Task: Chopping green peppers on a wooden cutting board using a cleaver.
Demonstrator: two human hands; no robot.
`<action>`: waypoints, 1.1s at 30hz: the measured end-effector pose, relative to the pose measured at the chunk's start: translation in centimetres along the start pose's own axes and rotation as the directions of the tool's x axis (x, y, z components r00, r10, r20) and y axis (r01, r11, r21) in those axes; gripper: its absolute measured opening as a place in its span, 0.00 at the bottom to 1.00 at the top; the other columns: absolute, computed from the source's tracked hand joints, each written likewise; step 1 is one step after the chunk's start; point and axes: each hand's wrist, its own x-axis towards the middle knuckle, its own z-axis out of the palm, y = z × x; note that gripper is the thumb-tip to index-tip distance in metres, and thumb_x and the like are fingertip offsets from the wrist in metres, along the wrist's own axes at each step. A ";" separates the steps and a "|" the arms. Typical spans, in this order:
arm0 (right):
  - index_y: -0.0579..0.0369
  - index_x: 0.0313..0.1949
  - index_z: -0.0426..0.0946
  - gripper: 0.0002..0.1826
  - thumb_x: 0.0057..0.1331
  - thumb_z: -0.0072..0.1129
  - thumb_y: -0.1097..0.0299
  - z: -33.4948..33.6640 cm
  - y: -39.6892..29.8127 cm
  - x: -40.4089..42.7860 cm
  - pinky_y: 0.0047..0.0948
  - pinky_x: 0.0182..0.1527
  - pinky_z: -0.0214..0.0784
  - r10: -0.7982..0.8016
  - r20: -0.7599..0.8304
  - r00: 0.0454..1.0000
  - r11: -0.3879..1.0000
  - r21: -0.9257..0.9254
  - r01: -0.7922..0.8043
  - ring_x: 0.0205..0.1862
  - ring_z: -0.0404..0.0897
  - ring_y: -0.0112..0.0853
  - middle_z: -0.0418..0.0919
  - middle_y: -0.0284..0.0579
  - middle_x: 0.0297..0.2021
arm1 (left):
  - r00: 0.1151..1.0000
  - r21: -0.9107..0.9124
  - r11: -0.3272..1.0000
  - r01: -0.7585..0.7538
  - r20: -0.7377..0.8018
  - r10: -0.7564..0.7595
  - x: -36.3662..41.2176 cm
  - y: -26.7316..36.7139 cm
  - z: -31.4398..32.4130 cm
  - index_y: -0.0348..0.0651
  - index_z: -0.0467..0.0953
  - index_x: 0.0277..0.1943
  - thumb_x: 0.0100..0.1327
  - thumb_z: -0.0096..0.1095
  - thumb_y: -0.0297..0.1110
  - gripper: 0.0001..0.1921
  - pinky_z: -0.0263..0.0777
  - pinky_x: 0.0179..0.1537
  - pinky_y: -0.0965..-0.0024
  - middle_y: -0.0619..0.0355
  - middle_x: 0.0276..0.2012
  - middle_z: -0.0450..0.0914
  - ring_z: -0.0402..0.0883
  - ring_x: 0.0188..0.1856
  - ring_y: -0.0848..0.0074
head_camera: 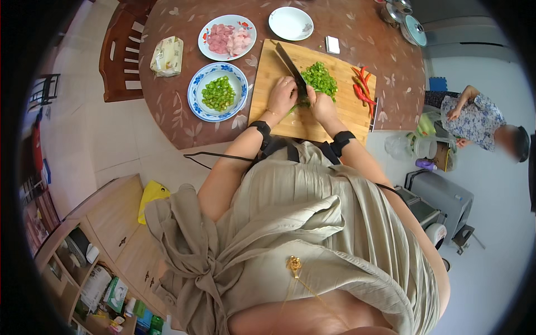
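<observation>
My right hand (pixel 322 105) grips the handle of a kitchen knife, its dark blade (pixel 289 63) pointing away from me over the wooden cutting board (pixel 268 58). Close against the blade's left side, my left hand (pixel 281 97) has its fingers curled over a green pepper (pixel 293 109); most of that pepper is hidden beneath the hands. A heap of chopped green pepper (pixel 320 79) lies right of the blade. Several red chili peppers (pixel 365 90) rest at the board's right edge.
Left of the board are a blue-and-white bowl (pixel 197 104) of chopped green pepper, a plate (pixel 205 50) of sliced raw meat and a tissue pack (pixel 167 56). A white plate (pixel 291 23) and small white box (pixel 332 45) lie beyond. A person (pixel 473 113) is at right.
</observation>
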 end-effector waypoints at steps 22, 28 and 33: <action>0.68 0.18 0.73 0.41 0.68 0.33 0.38 -2.3 -1.5 0.7 0.47 0.32 0.69 0.127 0.302 0.945 0.986 0.064 -0.153 0.24 0.76 0.56 0.71 0.65 0.15 | 1.000 -0.022 0.999 -0.030 -0.009 0.029 -0.6 -0.4 -0.4 0.37 0.72 0.30 0.48 0.61 0.21 0.06 0.66 0.47 0.62 0.51 0.39 0.74 0.71 0.46 0.57; 0.68 0.18 0.74 0.42 0.68 0.32 0.37 -3.6 -2.0 2.0 0.46 0.32 0.69 0.052 0.270 0.961 0.996 0.060 -0.071 0.24 0.77 0.55 0.71 0.65 0.15 | 0.999 -0.029 0.999 -0.034 -0.029 0.033 -0.7 0.1 -0.9 0.36 0.72 0.31 0.48 0.61 0.21 0.07 0.66 0.46 0.61 0.50 0.39 0.74 0.71 0.45 0.57; 0.68 0.19 0.74 0.41 0.68 0.32 0.39 -1.9 -1.5 0.4 0.47 0.36 0.68 0.112 0.213 0.971 0.992 0.028 -0.121 0.27 0.75 0.58 0.72 0.66 0.18 | 1.000 -0.055 0.998 -0.015 -0.017 0.014 -0.7 -0.6 -0.6 0.36 0.72 0.31 0.48 0.61 0.21 0.07 0.67 0.46 0.61 0.50 0.38 0.74 0.71 0.45 0.57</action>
